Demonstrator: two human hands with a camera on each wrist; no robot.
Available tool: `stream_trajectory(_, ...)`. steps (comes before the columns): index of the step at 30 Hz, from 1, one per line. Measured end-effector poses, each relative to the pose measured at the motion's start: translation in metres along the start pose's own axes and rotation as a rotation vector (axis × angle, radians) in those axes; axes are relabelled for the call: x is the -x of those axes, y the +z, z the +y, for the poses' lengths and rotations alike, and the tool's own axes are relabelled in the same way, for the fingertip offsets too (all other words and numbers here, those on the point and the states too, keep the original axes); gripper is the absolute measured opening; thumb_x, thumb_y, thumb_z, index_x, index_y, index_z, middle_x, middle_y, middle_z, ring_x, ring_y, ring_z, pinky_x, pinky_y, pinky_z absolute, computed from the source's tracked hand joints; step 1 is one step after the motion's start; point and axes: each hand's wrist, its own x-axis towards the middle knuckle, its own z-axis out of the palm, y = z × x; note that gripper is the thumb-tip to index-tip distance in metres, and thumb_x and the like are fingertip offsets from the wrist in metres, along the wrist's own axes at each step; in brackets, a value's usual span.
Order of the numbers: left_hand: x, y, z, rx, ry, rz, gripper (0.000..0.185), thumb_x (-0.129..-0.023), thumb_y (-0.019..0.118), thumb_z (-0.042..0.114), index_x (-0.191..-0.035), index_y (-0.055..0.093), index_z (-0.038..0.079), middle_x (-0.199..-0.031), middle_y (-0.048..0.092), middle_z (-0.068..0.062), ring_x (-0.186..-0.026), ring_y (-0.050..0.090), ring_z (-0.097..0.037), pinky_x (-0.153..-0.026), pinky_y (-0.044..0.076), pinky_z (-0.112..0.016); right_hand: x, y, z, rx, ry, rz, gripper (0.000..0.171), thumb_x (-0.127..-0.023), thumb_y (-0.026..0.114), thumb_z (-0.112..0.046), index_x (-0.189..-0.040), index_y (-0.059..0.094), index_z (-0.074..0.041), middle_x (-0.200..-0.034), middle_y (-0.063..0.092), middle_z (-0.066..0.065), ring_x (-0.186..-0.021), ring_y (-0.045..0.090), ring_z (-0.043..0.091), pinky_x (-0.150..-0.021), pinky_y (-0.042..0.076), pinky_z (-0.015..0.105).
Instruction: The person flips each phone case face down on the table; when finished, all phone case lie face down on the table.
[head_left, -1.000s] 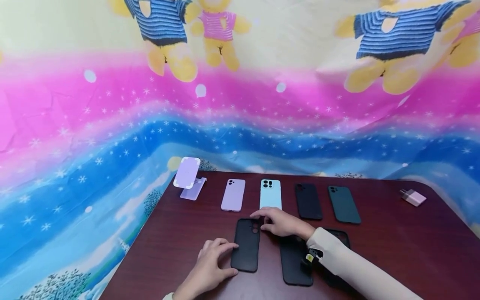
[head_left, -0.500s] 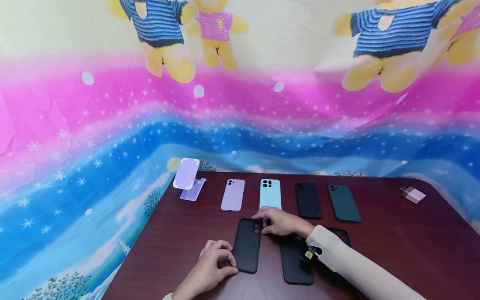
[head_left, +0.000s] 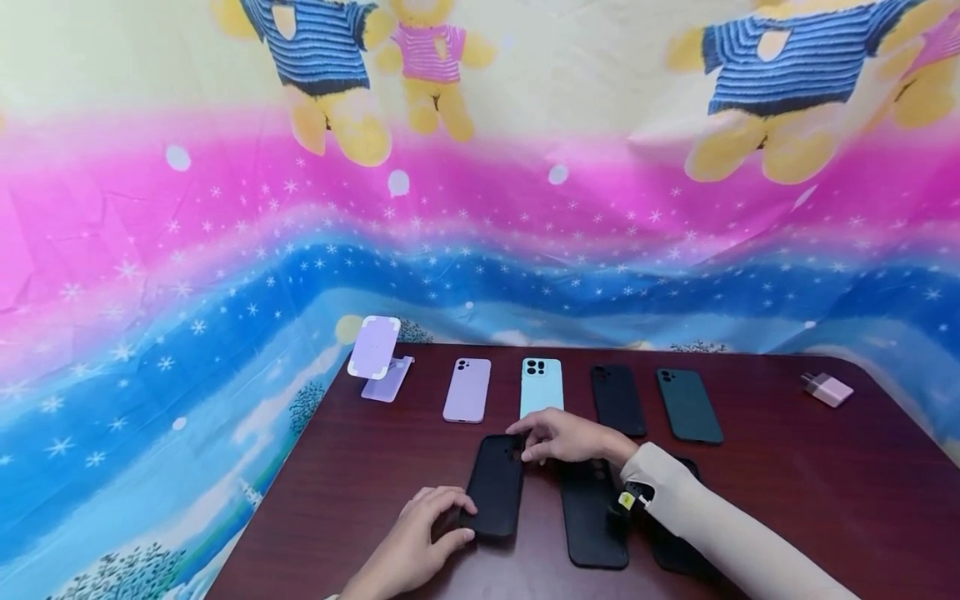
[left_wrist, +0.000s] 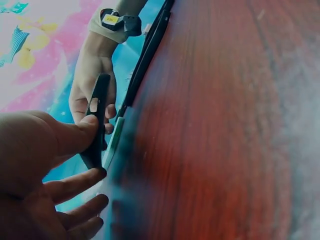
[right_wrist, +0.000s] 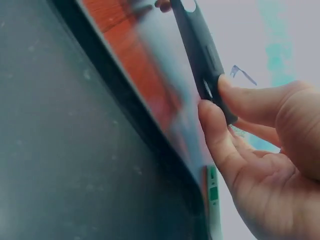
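The left hand (head_left: 420,533) and right hand (head_left: 562,437) pinch the case (head_left: 495,492) between them at opposite corners. Light, even pressure, with both hands moving together, should stop it twisting.

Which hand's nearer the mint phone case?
Right. In the head view the right hand overlaps the near end of the mint case; the left hand sits farther off, to the lower left.

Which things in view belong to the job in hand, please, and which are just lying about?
Apparently in the job:
held black case
left hand
right hand

Seemingly lying about:
stand
lilac case
mint case
dark case
green case
charger
middle front case
right front case
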Motion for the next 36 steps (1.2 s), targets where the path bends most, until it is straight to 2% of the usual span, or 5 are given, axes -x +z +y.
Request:
stream_trajectory(6, -0.001, -0.001, 0.002, 0.074, -0.003, 0.081, 0.05, -0.099, 0.069, 0.029, -0.146, 0.054, 0.022, -0.116, 0.064, 0.009, -0.107, 0.061, -0.012, -0.091, 0.054, -0.033, 0.0, -0.006, -0.001, -0.095, -0.042, 0.053, 0.048, -0.103, 0.063, -0.015, -0.148, 0.052, 0.0, -0.119, 0.076, 0.018, -0.099, 0.075, 0.035, -0.083, 0.061, 0.044)
stream_trajectory(17, -0.009, -0.005, 0.009, 0.211, 0.012, 0.142, 0.053, -0.096, 0.074, 0.022, -0.146, 0.055, 0.025, -0.128, 0.067, 0.005, -0.1, 0.064, -0.011, -0.083, 0.055, -0.03, -0.002, -0.018, -0.02, -0.169, -0.11, 0.114, 0.053, -0.102, 0.065, -0.015, -0.149, 0.049, 0.002, -0.128, 0.071, 0.022, -0.103, 0.077, 0.027, -0.089, 0.061, 0.036)
stream_trajectory(22, -0.01, -0.006, 0.011, 0.26, 0.081, 0.18, 0.053, -0.096, 0.073, 0.02, -0.146, 0.055, 0.024, -0.13, 0.066, 0.004, -0.108, 0.066, -0.014, -0.083, 0.058, -0.033, -0.001, -0.026, -0.029, -0.1, -0.148, 0.127, 0.045, -0.102, 0.065, -0.016, -0.145, 0.057, -0.007, -0.115, 0.077, 0.016, -0.098, 0.076, 0.034, -0.086, 0.06, 0.049)
stream_trajectory(27, -0.008, -0.007, 0.014, 0.306, 0.074, 0.177, 0.052, -0.097, 0.073, 0.021, -0.145, 0.055, 0.024, -0.124, 0.068, 0.0, -0.094, 0.067, -0.011, -0.077, 0.058, -0.028, 0.0, -0.026, -0.03, -0.037, -0.138, 0.164, 0.043, -0.102, 0.065, -0.023, -0.144, 0.06, -0.015, -0.112, 0.079, 0.007, -0.088, 0.07, 0.039, -0.073, 0.057, 0.047)
stream_trajectory(36, -0.01, -0.009, 0.018, 0.346, 0.032, 0.204, 0.052, -0.094, 0.077, 0.026, -0.142, 0.058, 0.028, -0.117, 0.07, 0.003, -0.095, 0.066, -0.011, -0.077, 0.057, -0.026, -0.002, -0.025, -0.027, -0.043, -0.163, 0.203, 0.042, -0.103, 0.064, -0.023, -0.144, 0.06, -0.018, -0.075, 0.064, -0.001, -0.08, 0.056, 0.046, -0.067, 0.05, 0.045)
